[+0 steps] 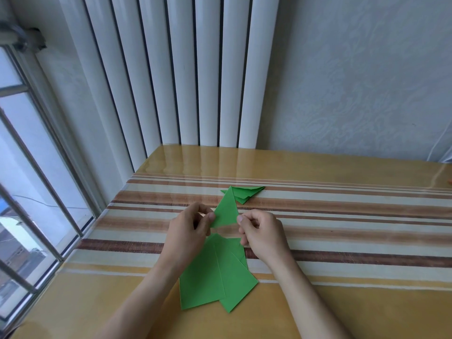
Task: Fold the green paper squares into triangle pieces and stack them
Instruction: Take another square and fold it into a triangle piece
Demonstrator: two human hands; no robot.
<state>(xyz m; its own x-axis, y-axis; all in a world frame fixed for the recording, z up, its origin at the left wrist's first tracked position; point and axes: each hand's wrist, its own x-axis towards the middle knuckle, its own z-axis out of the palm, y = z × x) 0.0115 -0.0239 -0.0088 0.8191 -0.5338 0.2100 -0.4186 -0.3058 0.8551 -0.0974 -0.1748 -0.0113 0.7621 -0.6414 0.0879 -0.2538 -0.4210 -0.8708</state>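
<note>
Above striped table (342,216), both hands pinch folded green triangle (226,211): left hand (189,231), right hand (261,232).

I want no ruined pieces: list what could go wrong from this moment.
1. Both hands, left hand and right hand, pinch the folded triangle in the air, so any crease pressed now may come out crooked.
2. The finished stack already sits uneven; another piece may slide off.
3. The forearms hover over the unfolded squares and could scatter them.
</note>
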